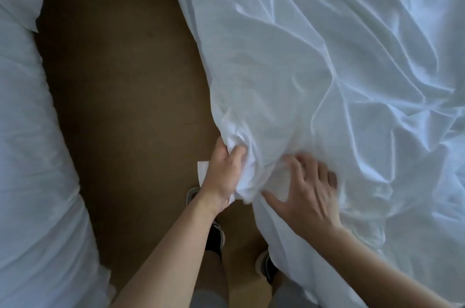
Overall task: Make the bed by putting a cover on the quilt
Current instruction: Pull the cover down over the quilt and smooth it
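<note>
Risk: gathered edge could slip from left hand (224,174) if pull came too sharp, leaving fabric twisted. Left hand gripped bunched edge of cover (327,68); right hand (309,192) lay flat on it, fingers spread. Cover white, thin, heavily creased; lay spread at right, edge dropping toward floor (125,81).

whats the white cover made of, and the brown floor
Cover: thin woven cloth, likely cotton or a blend, slight sheen; it creases sharply and bunches where the left hand grips it. Floor: matte brown, probably short carpet; too blurred to be sure.
</note>
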Available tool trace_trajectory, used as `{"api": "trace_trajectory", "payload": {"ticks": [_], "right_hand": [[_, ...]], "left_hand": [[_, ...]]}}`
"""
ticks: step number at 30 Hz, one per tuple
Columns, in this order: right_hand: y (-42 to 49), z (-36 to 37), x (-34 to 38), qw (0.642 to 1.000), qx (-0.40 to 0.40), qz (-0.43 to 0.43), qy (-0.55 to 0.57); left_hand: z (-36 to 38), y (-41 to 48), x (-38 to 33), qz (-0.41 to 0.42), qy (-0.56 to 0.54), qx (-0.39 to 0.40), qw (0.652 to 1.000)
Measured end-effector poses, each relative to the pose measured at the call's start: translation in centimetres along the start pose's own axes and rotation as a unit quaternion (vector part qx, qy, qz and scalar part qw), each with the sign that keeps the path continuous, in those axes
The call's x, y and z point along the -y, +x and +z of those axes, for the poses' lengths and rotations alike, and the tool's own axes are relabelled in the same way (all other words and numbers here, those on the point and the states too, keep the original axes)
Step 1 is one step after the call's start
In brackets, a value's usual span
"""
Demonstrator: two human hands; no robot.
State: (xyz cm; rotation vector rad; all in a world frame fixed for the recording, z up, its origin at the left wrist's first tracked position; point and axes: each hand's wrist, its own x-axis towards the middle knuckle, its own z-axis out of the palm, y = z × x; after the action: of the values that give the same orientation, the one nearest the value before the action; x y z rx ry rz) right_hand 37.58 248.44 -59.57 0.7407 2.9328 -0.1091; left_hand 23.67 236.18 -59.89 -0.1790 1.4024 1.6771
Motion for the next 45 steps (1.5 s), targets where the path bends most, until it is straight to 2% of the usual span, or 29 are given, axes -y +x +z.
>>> {"api": "trace_trajectory", "payload": {"ticks": [1,3,6,7,10,12,15,17,20,22,24,26,27,28,29,30,31,32,33,35,38,41,43,45], "right_hand": [[-1.7,1.3,-1.3,0.998,0.036,0.029,-0.032],[-3.7,3.3,-4.1,0.995,0.053,0.057,-0.069],[-4.2,4.5,-6.7,0.996,-0.013,0.03,-0.077],[-4.0,4.6,-7.0,0.997,-0.035,0.024,-0.057],[-3.8,3.7,-7.0,0.993,-0.098,-0.005,0.06],[-4.9,2.8,-6.9,0.989,-0.106,-0.019,0.098],[-7.6,2.4,-8.3,0.994,-0.031,-0.013,0.1],[-9.1,3.0,-10.0,0.996,0.029,-0.005,0.083],[-9.8,3.5,-12.0,0.995,0.031,-0.072,0.069],[-9.6,2.6,-12.9,0.992,-0.005,-0.101,0.071],[-9.9,2.2,-14.3,0.991,-0.074,-0.089,0.071],[-10.9,2.0,-15.6,0.983,-0.124,0.034,0.13],[-11.5,2.1,-16.0,0.964,-0.107,0.145,0.198],[-11.9,1.9,-16.1,0.918,-0.055,0.27,0.286],[-11.8,1.6,-15.9,0.841,0.006,0.383,0.383],[-11.7,1.5,-15.6,0.747,0.05,0.452,0.484],[-11.3,1.6,-15.4,0.663,0.057,0.492,0.562],[-10.9,1.7,-15.0,0.609,0.035,0.507,0.61],[-10.4,1.9,-14.7,0.587,-0.009,0.499,0.638],[-9.6,1.2,-13.8,0.604,-0.062,0.428,0.669],[-8.8,-0.7,-12.7,0.64,-0.04,0.306,0.704],[-8.0,-1.1,-12.4,0.653,-0.017,0.26,0.711],[-7.8,-1.0,-12.6,0.67,-0.032,0.247,0.7],[-7.8,-0.8,-12.8,0.664,-0.022,0.235,0.71]], "left_hand": [[0.2,-0.1,0.3,0.0,-0.013,0.009,1.0],[0.4,-0.6,1.7,-0.029,0.015,0.022,0.999],[0.7,-1.3,4.5,-0.132,0.121,0.028,0.983],[0.8,-1.6,5.4,-0.14,0.166,0.031,0.976],[2.4,-2.9,6.5,-0.085,0.241,0.029,0.966],[3.6,-4.2,7.1,-0.048,0.235,0.006,0.971],[4.9,-6.9,9.9,-0.117,0.166,-0.032,0.979],[5.2,-9.2,12.1,-0.181,0.192,-0.06,0.963],[5.9,-11.0,13.4,-0.24,0.205,-0.076,0.946],[6.6,-10.4,13.0,-0.205,0.229,-0.077,0.949],[7.8,-9.6,12.4,-0.161,0.221,-0.087,0.958],[9.0,-8.8,11.7,-0.123,0.187,-0.11,0.968],[9.7,-8.5,11.3,-0.11,0.178,-0.118,0.971],[10.1,-8.1,11.2,-0.099,0.171,-0.12,0.973],[10.6,-7.8,11.1,-0.09,0.168,-0.122,0.974],[11.1,-7.5,11.1,-0.082,0.159,-0.124,0.976],[11.7,-7.6,11.0,-0.077,0.156,-0.124,0.977],[12.1,-7.6,11.0,-0.075,0.154,-0.121,0.978],[12.5,-7.7,11.1,-0.075,0.157,-0.119,0.977],[12.9,-8.1,11.1,-0.069,0.15,-0.121,0.979],[13.4,-8.7,11.0,-0.081,0.074,-0.131,0.985],[14.4,-9.0,10.6,-0.138,-0.046,-0.089,0.985],[15.2,-8.8,10.1,-0.155,-0.064,-0.071,0.983],[15.8,-8.3,9.8,-0.169,-0.073,-0.058,0.981]]}}
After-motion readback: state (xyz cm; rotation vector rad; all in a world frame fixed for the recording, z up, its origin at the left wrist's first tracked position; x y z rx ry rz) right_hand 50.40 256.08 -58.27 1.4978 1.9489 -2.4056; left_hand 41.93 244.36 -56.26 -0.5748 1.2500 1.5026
